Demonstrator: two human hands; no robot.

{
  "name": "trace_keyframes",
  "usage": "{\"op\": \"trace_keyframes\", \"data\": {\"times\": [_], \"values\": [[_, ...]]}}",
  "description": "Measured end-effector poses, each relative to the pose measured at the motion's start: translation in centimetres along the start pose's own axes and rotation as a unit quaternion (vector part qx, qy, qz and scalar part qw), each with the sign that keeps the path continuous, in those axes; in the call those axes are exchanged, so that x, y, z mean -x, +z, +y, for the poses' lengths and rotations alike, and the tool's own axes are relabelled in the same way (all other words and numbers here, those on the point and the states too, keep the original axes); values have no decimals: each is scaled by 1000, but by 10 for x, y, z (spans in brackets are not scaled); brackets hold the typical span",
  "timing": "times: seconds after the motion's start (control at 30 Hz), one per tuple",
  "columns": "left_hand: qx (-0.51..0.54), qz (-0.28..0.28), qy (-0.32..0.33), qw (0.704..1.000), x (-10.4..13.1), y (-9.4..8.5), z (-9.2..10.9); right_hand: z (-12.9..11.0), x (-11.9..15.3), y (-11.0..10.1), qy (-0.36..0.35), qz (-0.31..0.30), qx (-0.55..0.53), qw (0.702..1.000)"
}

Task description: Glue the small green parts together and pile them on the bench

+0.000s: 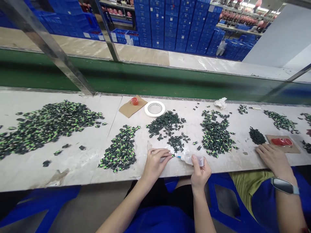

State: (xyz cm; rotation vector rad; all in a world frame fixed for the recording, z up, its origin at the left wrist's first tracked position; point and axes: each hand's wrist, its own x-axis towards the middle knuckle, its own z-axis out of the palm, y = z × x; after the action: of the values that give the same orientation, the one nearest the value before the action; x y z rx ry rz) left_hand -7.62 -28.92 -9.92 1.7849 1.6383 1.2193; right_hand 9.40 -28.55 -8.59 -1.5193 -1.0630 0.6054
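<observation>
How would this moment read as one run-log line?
left hand: pinching small green-black piece | right hand: holding translucent bottle | blue tip: pointing toward piece

Bright, diffuse light covers the white worktable (21, 171); strip lights (249, 5) glare beyond its far edge; wide-angle distortion stretches its left end; black-and-green parts (119, 150) look slightly soft

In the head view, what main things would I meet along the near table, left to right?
Large black-and-green pile → smaller black-and-green pile → left hand → bottle held in right hand → compact black pile → red containers.
</observation>
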Motion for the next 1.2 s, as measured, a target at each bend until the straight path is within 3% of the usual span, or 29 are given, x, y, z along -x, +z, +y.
{"op": "trace_keyframes", "data": {"times": [0.17, 0.33, 0.43, 0.6, 0.73, 0.83, 0.97, 1.1, 1.13, 1.2], "values": [[20, -14, -18, 1000, -1, -1, -1, 5, -8, -3, 14, 37, -97, 995], [49, -27, -25, 998, -2, -7, 1, 4, -18, 0, 3, -5, -122, 993], [39, -14, -29, 999, -9, -16, 1, 0, -21, 3, -14, -23, -58, 998], [-110, 63, -37, 991, -29, -21, -6, 0, -24, 8, -98, 11, 98, 990], [-159, 51, -37, 985, -37, -15, -17, -1, -30, 12, -185, 62, 177, 965], [-159, 36, -34, 986, -37, -12, -21, -1, -35, 17, -211, 80, 214, 950], [-127, 54, -26, 990, -33, -15, -16, -3, -34, 16, -202, 71, 218, 952], [-11, 66, -25, 997, -28, -15, -5, -7, -11, 9, -230, 111, 144, 956], [26, 62, -32, 997, -27, -14, -1, -8, -3, 8, -235, 101, 116, 960], [95, 49, -57, 993, -24, -11, 8, -10, 11, 11, -215, 19, 56, 975]]}}
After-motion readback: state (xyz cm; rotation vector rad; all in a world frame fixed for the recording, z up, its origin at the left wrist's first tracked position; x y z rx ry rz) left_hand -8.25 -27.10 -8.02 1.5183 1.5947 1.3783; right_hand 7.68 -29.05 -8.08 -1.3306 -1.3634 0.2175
